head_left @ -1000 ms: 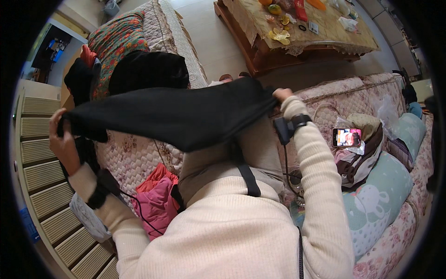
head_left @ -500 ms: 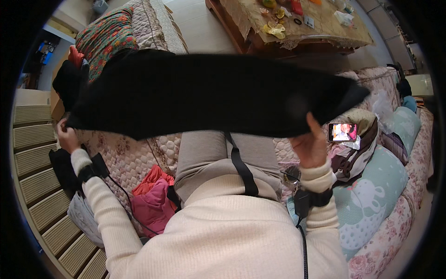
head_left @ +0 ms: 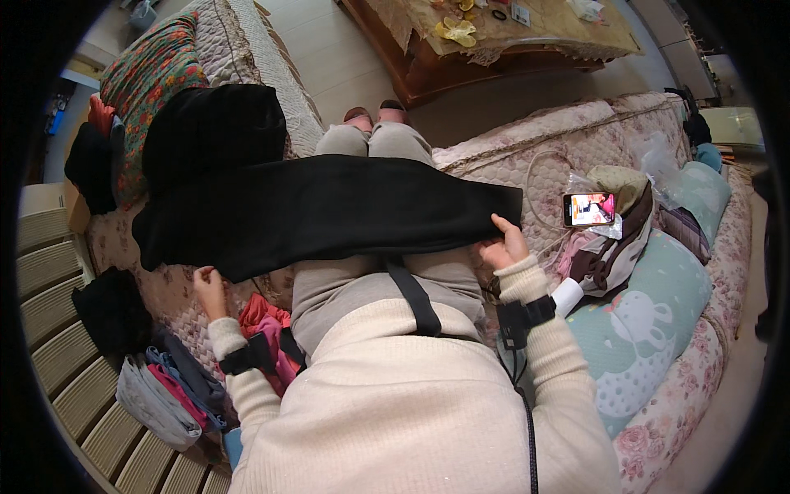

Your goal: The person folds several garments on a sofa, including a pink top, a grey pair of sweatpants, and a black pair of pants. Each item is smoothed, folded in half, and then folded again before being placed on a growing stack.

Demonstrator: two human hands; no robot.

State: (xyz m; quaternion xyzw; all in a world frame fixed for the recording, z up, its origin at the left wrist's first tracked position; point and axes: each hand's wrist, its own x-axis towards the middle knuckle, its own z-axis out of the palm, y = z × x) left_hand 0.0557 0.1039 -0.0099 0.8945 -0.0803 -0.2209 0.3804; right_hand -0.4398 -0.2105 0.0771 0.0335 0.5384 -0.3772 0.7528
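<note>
A pair of black trousers (head_left: 329,202) lies stretched across my lap, one leg running to the right and a bunched dark part at the far left. Near its right end, my right hand (head_left: 508,247) grips the lower edge, a finger over the cloth and the others curled under it. My left hand (head_left: 211,290) is closed at the near left edge of the trousers, fingertips pinched against the fabric. Red and pink clothing (head_left: 267,333) lies beside my left thigh, partly hidden by my forearm.
Folded clothes (head_left: 164,395) and a black bundle (head_left: 113,311) stand along the slatted armrest (head_left: 62,309) at left. To the right are a lit phone (head_left: 589,209), a brown-and-white cloth (head_left: 629,255) and a green pillow (head_left: 650,329). A wooden table (head_left: 444,70) stands ahead.
The trousers have come down from a raised, spread position onto my lap. My left hand has moved right and nearer; my right hand has shifted slightly left.
</note>
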